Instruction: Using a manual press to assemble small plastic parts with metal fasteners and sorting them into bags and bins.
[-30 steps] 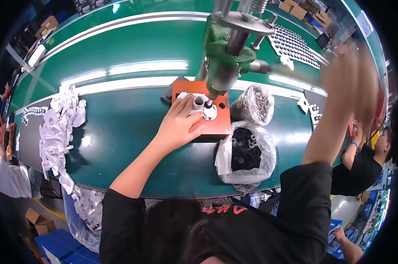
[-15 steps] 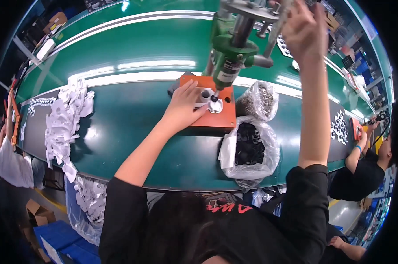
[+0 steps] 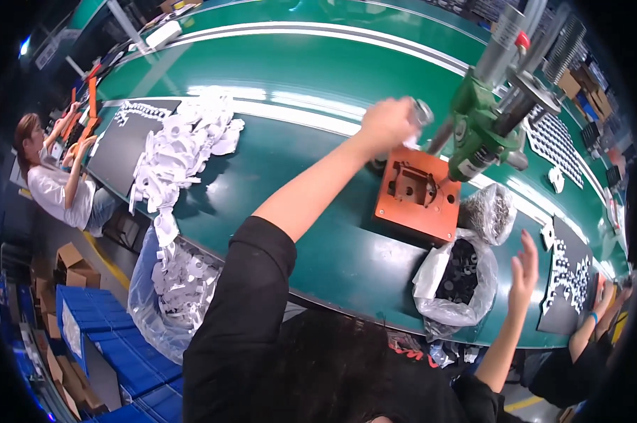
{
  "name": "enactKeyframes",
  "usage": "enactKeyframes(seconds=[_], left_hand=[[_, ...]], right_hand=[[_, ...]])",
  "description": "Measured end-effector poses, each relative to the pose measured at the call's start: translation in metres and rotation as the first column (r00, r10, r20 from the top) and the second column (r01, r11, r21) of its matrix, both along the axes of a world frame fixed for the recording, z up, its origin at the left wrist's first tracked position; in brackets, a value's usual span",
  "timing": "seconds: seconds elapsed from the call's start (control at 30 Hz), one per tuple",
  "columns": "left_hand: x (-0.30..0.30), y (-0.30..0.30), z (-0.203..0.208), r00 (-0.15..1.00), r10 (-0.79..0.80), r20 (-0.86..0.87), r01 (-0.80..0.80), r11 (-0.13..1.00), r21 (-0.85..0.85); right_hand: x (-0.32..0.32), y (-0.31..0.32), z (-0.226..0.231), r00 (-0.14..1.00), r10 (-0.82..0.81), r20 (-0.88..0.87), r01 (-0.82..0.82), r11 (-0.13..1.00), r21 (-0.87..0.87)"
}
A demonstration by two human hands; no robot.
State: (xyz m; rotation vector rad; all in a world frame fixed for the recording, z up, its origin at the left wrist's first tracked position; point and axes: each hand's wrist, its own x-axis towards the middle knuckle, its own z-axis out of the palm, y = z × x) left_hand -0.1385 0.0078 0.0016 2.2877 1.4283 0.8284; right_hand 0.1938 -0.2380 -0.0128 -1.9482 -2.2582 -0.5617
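My left hand [image 3: 390, 125] is beyond the orange fixture block [image 3: 396, 211], at its far left corner. Its fingers are closed beside a round grey, shiny thing [image 3: 422, 113]; what they hold is blurred. Recesses and holes show in the block's top, with no white part in them. A green hand press [image 3: 473, 134] stands over the block's right side. My right hand [image 3: 524, 271] is raised over the table right of a clear bag of black parts [image 3: 461, 271], fingers apart and holding nothing.
Behind the black parts stands a clear bag of small metal pieces [image 3: 493, 215]. White plastic parts [image 3: 181, 151] are heaped at left, above a bag of similar parts [image 3: 181, 282]. Rows of parts lie on a dark mat [image 3: 561, 282] at right. Co-workers sit at both ends.
My left hand has left the block's top and moved beyond it; the white part is gone from the fixture. My right hand has come down from the press lever. The view has turned left.
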Motion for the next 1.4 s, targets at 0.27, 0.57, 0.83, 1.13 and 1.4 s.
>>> enactKeyframes(seconds=[0.27, 0.57, 0.83, 1.13, 1.4], left_hand=[[-0.005, 0.001, -0.066, 0.95, -0.053, 0.307, 0.124, 0.968, -0.217], [-0.02, -0.114, -0.066, 0.765, 0.271, 0.584, 0.176, 0.784, -0.595], [-0.003, -0.079, -0.093, 0.567, 0.378, 0.732, 0.426, 0.626, -0.653], [-0.005, -0.078, -0.09, 0.561, 0.384, 0.733, 0.42, 0.631, -0.652], [-0.023, -0.08, -0.079, 0.609, 0.374, 0.699, 0.353, 0.662, -0.661]], right_hand=[[-0.032, -0.072, -0.058, 0.253, -0.053, -0.966, -0.017, 0.998, -0.059], [-0.025, -0.032, -0.062, 0.116, -0.015, -0.993, 0.103, 0.995, -0.003], [-0.007, 0.031, -0.087, 0.087, 0.085, -0.993, -0.156, 0.985, 0.071], [-0.018, 0.041, -0.079, 0.106, -0.009, -0.994, -0.096, 0.995, -0.019], [-0.03, 0.051, -0.079, 0.11, 0.0, -0.994, -0.141, 0.99, -0.015]])
